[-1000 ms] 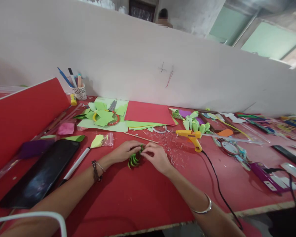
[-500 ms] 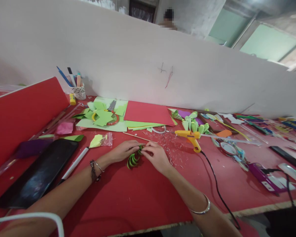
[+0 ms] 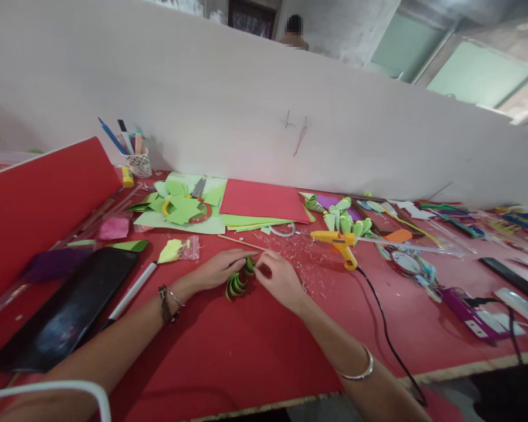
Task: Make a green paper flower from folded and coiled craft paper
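A green curled paper strip (image 3: pixel 236 285) with dark stripes lies coiled on the red table between my hands. My left hand (image 3: pixel 222 268) is closed on its upper left side, the fingers bent over the curls. From the right, my right hand (image 3: pixel 280 280) pinches the top end of the strip between thumb and fingers. A thin wooden stick (image 3: pixel 242 242) lies just beyond my fingertips. Past my right hand sits a yellow glue gun (image 3: pixel 341 246) on its side, its black cord running toward the table's front edge.
Scissors (image 3: pixel 199 189) rest among green paper pieces (image 3: pixel 185 210) at the back left, beside red paper (image 3: pixel 264 201). Rolled green paper cones (image 3: pixel 345 221) stand behind the glue gun. A black phone-like slab (image 3: pixel 66 316) and a white marker (image 3: pixel 134 291) lie left; a purple power strip (image 3: pixel 470 313) right.
My right fingers have shifted slightly at the strip's top end, and more of the upper curl shows between my hands. The whole view has moved a little.
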### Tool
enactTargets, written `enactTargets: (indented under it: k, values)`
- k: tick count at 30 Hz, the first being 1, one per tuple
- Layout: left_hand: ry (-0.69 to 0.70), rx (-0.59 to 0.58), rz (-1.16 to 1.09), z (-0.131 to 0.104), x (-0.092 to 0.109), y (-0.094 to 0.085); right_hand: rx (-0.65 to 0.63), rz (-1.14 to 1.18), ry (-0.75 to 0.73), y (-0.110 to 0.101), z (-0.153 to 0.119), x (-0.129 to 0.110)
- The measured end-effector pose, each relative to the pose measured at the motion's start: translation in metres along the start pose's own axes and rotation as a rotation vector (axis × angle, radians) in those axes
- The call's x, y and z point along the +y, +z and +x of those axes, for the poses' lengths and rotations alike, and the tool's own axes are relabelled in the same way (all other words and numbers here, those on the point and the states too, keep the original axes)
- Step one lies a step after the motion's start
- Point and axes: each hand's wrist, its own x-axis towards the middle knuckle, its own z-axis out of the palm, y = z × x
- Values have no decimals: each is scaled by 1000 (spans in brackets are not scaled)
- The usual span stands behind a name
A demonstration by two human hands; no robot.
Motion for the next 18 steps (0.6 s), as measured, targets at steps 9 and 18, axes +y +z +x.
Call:
enactTargets:
  k: [9,18]
  values:
    - [8,-36,-20,0,1,1,-7,16,-146,-1,0,-3]
    - [-16,-33,-50,-1,0,1,53,-10,-177,0,-1,1]
